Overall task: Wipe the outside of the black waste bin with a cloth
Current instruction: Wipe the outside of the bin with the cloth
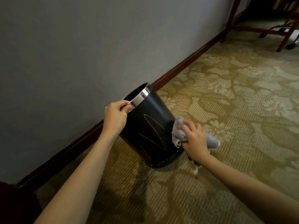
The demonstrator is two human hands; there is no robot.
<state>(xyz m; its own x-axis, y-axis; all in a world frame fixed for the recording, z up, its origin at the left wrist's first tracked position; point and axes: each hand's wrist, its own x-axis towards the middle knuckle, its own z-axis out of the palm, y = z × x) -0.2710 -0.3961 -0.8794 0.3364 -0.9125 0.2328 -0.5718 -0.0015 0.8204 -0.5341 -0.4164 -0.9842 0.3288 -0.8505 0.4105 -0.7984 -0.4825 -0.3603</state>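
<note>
The black waste bin (pixel 150 126) stands on the patterned carpet (pixel 226 102), just beside the grey wall (pixel 64 46) and its dark skirting board (pixel 186 62). Its base rests on the floor toward the person and its mouth leans up and away toward the wall, so its long axis runs from the base at lower right up to the chrome rim (pixel 139 98) at upper left.

The left hand (pixel 115 117) is clenched on that rim, thumb on the outside and fingers seemingly over the edge, and it looks to be what keeps the bin tilted and steady. The right hand (pixel 195 139) has its grip closed around a bunched grey cloth (pixel 178 131), which is pressed against the bin's right flank, low down and near the base.

Thus the unwiped length of the wall lies up and to the left of the cloth, along the axis toward the rim. The right hand is the nearer one to that surface; the left is taken up with holding. Pale streaks show on the near face of the bin, which suggests the wiping is under way, not finished. A stroke up the side, or a turn of the bin by the rim, seems the likely need
</note>
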